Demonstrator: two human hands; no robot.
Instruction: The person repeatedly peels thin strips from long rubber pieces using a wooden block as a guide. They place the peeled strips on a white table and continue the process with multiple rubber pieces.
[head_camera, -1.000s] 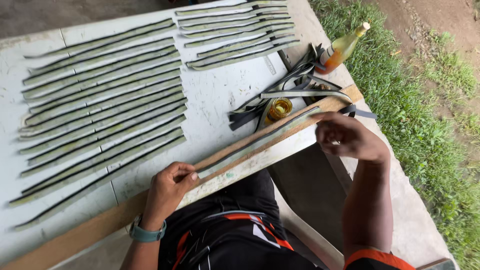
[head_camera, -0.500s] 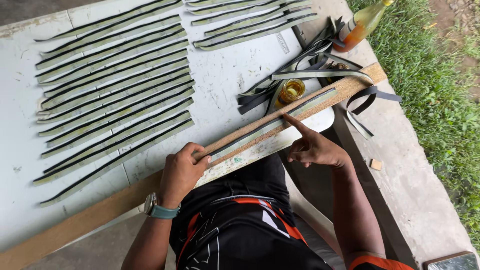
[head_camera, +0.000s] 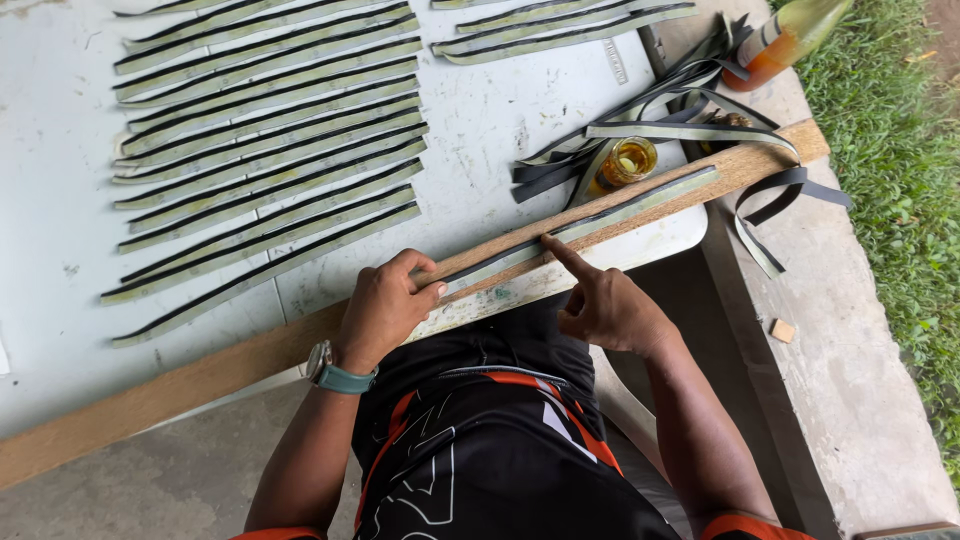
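Left hand (head_camera: 385, 305) pinching strip (head_camera: 580, 228) end on plank (head_camera: 250, 352) | right hand (head_camera: 610, 305) forefinger extended, pressing strip | finished strips (head_camera: 265, 150) lying at 10 o'clock; tangled pile (head_camera: 650, 120) at 1 o'clock remaining.

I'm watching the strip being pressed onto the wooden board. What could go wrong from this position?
The left hand pins only the near end of the strip while the right hand presses with one fingertip, so the far end could lift or skew. The small open jar sits right beside the wooden board among loose strips; nudging the board might tip it.
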